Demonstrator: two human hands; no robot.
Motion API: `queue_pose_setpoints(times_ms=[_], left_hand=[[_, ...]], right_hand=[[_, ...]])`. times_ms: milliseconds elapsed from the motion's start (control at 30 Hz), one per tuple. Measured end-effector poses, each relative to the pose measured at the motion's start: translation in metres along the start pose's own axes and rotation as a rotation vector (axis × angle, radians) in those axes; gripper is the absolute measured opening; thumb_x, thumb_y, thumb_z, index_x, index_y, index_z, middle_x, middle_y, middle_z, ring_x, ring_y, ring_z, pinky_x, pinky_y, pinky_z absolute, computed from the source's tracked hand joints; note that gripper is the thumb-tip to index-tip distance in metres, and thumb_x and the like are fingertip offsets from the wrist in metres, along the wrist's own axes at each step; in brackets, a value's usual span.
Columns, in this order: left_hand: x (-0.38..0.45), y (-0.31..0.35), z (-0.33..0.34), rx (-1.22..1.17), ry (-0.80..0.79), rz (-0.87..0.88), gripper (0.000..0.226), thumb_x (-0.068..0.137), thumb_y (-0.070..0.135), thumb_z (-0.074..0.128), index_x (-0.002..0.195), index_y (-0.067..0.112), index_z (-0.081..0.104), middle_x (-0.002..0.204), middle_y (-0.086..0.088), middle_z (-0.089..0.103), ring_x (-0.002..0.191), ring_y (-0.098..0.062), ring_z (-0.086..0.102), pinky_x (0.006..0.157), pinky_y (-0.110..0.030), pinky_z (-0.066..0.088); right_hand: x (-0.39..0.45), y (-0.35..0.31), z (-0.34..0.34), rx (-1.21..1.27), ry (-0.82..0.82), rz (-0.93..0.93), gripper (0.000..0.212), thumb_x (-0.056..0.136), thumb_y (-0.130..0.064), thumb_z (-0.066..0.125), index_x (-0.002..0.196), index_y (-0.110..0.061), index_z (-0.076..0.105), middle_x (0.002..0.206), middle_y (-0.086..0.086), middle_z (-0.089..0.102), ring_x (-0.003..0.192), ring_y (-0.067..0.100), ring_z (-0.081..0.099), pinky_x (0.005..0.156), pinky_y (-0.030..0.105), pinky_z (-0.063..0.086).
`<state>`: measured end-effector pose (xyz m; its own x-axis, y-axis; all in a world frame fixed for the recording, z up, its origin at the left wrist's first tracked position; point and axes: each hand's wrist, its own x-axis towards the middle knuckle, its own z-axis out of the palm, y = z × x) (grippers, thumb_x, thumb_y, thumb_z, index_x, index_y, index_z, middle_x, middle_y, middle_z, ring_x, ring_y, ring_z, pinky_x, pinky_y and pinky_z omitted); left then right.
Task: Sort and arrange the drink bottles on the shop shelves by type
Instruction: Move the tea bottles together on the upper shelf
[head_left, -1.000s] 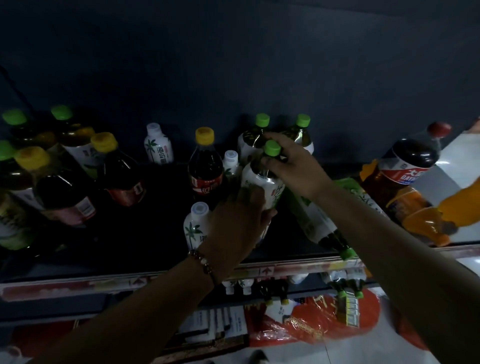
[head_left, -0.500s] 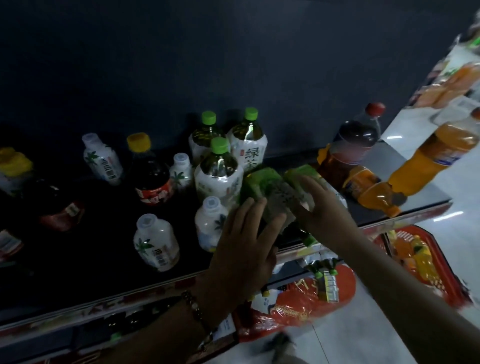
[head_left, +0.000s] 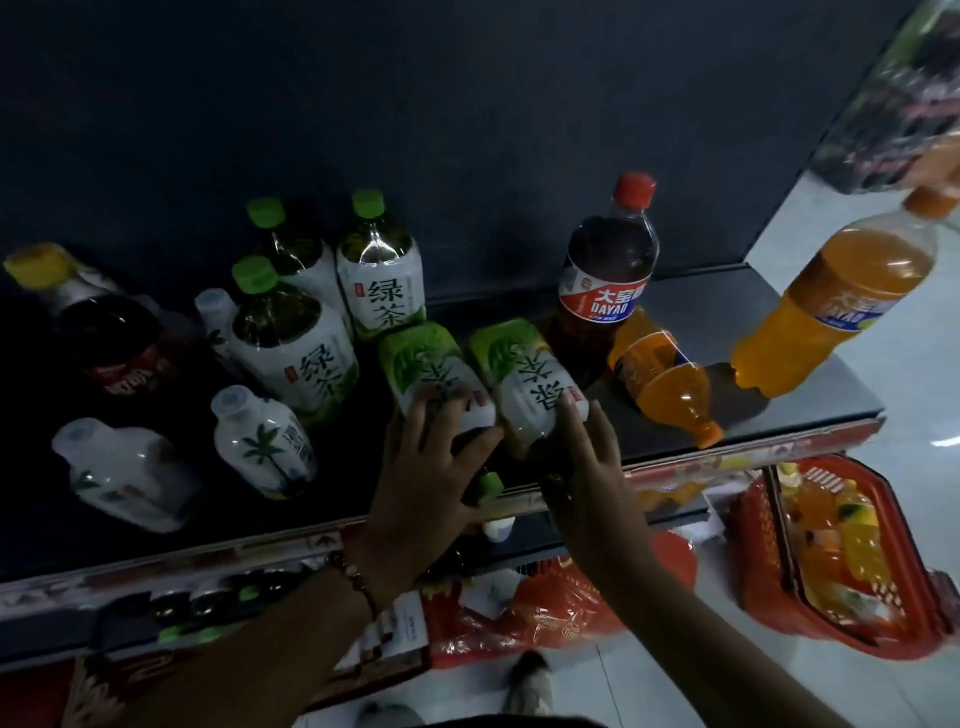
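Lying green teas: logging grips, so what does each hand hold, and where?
Left hand grips the left tea at its shoulder; right hand the right tea, likewise.

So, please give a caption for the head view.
Left hand and right hand grip two lying green-tea plastic bottles.
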<state>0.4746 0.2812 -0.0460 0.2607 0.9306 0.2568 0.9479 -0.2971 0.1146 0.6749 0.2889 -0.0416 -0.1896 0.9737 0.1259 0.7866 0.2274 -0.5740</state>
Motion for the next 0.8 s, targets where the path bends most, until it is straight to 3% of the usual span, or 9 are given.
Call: queue_pose_setpoints(times_ms=[67,133,267,367,467,567,667,733,800], left_hand=[[0.000,0.001,-0.002,-0.010,0.003,-0.019,0.065,0.081,0.059,0.049,0.139,0.028,0.045,0.149,-0.019,0.041,0.138,-0.051,0.032,0.099,-0.067,0.041],[0.000,0.002,-0.007,-0.026,0.012,-0.046,0.070,0.080,0.054,0.067,0.141,0.030,0.047,0.149,-0.019,0.042,0.138,-0.048,0.031,0.101,-0.067,0.041],[0.005,0.003,-0.035,-0.221,0.042,-0.126,0.068,0.080,0.050,0.073,0.142,0.039,0.048,0.159,-0.003,0.031,0.146,-0.034,0.022,0.112,-0.048,0.027],[0.015,0.005,-0.062,-0.417,0.085,-0.231,0.064,0.078,0.051,0.076,0.137,0.046,0.051,0.156,0.014,0.033,0.146,-0.011,0.027,0.116,-0.028,0.027],[0.032,0.011,-0.090,-0.641,0.137,-0.349,0.054,0.077,0.052,0.071,0.128,0.050,0.055,0.139,0.032,0.043,0.127,0.021,0.034,0.101,-0.001,0.028],[0.052,0.002,-0.104,-0.735,0.138,-0.429,0.039,0.084,0.044,0.070,0.122,0.042,0.062,0.118,0.032,0.060,0.109,0.019,0.053,0.089,-0.004,0.042],[0.068,-0.017,-0.105,-0.742,0.158,-0.517,0.021,0.092,0.041,0.065,0.113,0.037,0.066,0.103,0.024,0.070,0.097,0.011,0.063,0.078,-0.007,0.046],[0.076,-0.029,-0.103,-0.734,0.157,-0.525,0.020,0.095,0.038,0.062,0.114,0.032,0.067,0.104,0.017,0.072,0.099,0.006,0.065,0.080,-0.009,0.047],[0.080,-0.035,-0.102,-0.711,0.124,-0.499,0.026,0.096,0.039,0.061,0.119,0.027,0.065,0.109,0.013,0.071,0.101,0.003,0.064,0.084,-0.016,0.049]], right_hand=[[0.002,0.006,-0.002,0.019,-0.024,-0.048,0.097,0.084,-0.011,0.072,0.156,-0.030,0.009,0.164,0.009,0.004,0.124,0.035,0.055,0.081,0.038,0.060],[0.004,0.009,-0.007,0.059,-0.059,-0.057,0.096,0.085,-0.009,0.070,0.156,-0.031,0.009,0.164,0.008,0.002,0.129,0.034,0.050,0.085,0.036,0.058],[0.008,0.014,-0.028,0.166,-0.156,-0.088,0.092,0.090,-0.008,0.065,0.155,-0.038,0.007,0.164,0.002,-0.003,0.142,0.027,0.034,0.097,0.024,0.048],[0.009,0.017,-0.052,0.268,-0.225,-0.081,0.092,0.090,-0.012,0.065,0.150,-0.049,0.007,0.164,-0.007,-0.001,0.145,0.022,0.028,0.098,0.031,0.052],[0.011,0.016,-0.076,0.240,-0.262,-0.069,0.084,0.089,-0.020,0.067,0.150,-0.047,0.014,0.163,-0.010,0.003,0.146,0.017,0.024,0.106,0.029,0.045],[0.016,0.011,-0.099,0.182,-0.299,-0.085,0.075,0.089,-0.028,0.065,0.149,-0.044,0.023,0.163,-0.009,0.007,0.145,0.019,0.029,0.104,0.036,0.048],[0.027,0.003,-0.121,0.152,-0.342,-0.086,0.067,0.088,-0.028,0.065,0.145,-0.046,0.032,0.162,-0.009,0.016,0.133,0.023,0.047,0.093,0.040,0.056],[0.036,-0.005,-0.135,0.139,-0.357,-0.092,0.062,0.088,-0.025,0.066,0.142,-0.041,0.040,0.158,-0.007,0.028,0.121,0.020,0.057,0.087,0.032,0.058],[0.046,-0.016,-0.146,0.137,-0.389,-0.099,0.056,0.090,-0.022,0.065,0.140,-0.035,0.046,0.139,-0.008,0.053,0.093,0.004,0.065,0.067,0.012,0.054]])
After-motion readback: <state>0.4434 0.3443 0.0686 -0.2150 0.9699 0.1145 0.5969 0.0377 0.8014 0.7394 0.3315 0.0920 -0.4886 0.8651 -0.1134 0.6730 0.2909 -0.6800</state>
